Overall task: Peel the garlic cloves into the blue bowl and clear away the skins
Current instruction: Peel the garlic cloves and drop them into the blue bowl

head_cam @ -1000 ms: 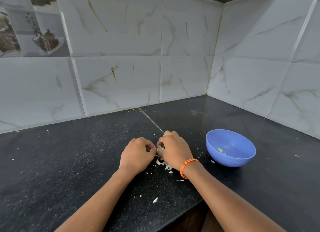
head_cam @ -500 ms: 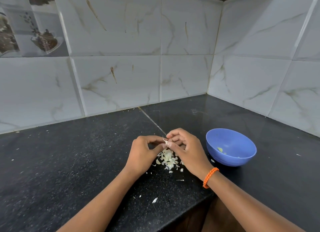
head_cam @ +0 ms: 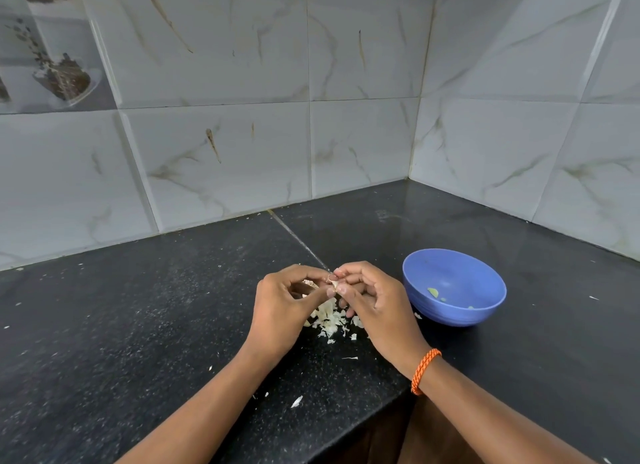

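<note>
My left hand [head_cam: 280,311] and my right hand [head_cam: 374,304] meet fingertip to fingertip above the black counter. Between them they pinch a small pale garlic clove [head_cam: 333,283] with its papery skin. My left hand also holds more garlic [head_cam: 309,284] in its curled fingers. A heap of white garlic skins [head_cam: 329,319] lies on the counter right under the hands. The blue bowl [head_cam: 485,311] stands just right of my right hand, with a few small pale green bits on its bottom.
The black granite counter [head_cam: 138,325] fills a tiled corner; white marbled wall tiles [head_cam: 225,151] rise behind and at the right. Stray skin flakes [head_cam: 296,401] lie near the counter's front edge [head_cam: 346,439], which runs close below my wrists. An orange cord bracelet [head_cam: 424,370] circles my right wrist.
The hands lifted off the counter and turned so the fingertips show, uncovering the heap of skins. My right hand shifted a little to the right. The bowl has not moved.
</note>
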Motion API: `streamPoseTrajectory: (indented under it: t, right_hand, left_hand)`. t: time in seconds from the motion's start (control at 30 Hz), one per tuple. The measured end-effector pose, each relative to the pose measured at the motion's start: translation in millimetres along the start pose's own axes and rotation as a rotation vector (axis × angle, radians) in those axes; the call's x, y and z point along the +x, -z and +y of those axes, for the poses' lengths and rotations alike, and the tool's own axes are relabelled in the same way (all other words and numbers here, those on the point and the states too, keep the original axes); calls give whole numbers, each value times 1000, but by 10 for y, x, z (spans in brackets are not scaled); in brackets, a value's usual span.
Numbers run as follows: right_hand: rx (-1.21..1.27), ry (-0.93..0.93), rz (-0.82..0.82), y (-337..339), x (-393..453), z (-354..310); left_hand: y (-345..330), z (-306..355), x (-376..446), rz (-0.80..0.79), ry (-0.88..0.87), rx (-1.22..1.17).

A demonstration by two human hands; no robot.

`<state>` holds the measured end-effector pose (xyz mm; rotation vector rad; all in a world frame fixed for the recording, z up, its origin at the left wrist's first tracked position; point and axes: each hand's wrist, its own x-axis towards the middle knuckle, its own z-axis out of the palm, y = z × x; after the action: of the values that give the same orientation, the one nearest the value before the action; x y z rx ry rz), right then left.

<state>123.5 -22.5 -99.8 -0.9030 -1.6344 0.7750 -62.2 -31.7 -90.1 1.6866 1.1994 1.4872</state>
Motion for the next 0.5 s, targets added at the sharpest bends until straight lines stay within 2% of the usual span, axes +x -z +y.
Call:
streamPoseTrajectory:
  t: [0.13,0.33,0.5]
  right_hand:
    - [-4,-8,-25,4,-14,-14]
    - [21,-30,-41,5,-12,-27]
    - [-36,-32,-28,-11,3,22]
  left_hand:
    - [-6,2,9,-3,-11,5]
    - [-2,-48,19,70,-64,183]
    - [-30,-107,21,-1,-40,179]
